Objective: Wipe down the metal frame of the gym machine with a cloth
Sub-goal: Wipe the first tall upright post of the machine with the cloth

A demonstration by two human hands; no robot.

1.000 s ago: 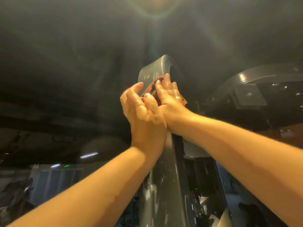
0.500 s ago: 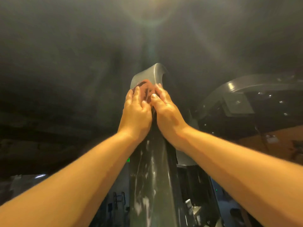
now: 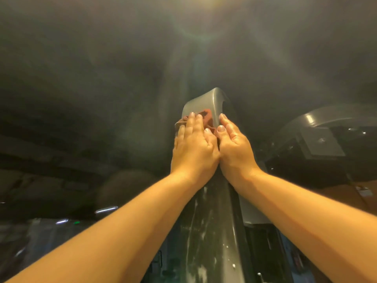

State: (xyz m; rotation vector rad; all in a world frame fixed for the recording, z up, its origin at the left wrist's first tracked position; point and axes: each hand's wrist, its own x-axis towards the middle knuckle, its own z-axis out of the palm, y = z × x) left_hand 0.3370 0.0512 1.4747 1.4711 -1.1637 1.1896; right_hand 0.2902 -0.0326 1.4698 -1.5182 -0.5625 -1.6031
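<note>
The person's arms reached upward along the metal frame [image 3: 214,231], a tall grey post with a smooth, glossy skin and rounded edges. Its upper end flared into a broad curved cap that bent away overhead. The lower stretch of the post carried pale white streaks [image 3: 204,237] and small flecks, dull against the sheen.

The cloth [image 3: 206,117], a crumpled reddish-brown rag with soft folds, lay against the front of the post just under the curved cap. The left hand [image 3: 193,146] pressed it there. Its fingers [image 3: 191,123] lay close together and almost straight, flat over the fabric, with a corner of cloth showing past them on the left side and more bunched above the fingertips.

The right hand [image 3: 234,148] stood beside the left, the two touching at the heels of the palms. Its fingers [image 3: 225,121] were loosely extended and pointed up along the right edge of the post, gripping nothing. Its thumb lay by the lower edge of the cloth, next to the left thumb; whether it touched the fabric could not be told.

To the right, well apart from the hands, a curved grey arm [image 3: 326,117] of similar painted metal arched across. Behind everything spread a dark, hazy ceiling [image 3: 102,78], with a glare of light [image 3: 206,1] at the top.
</note>
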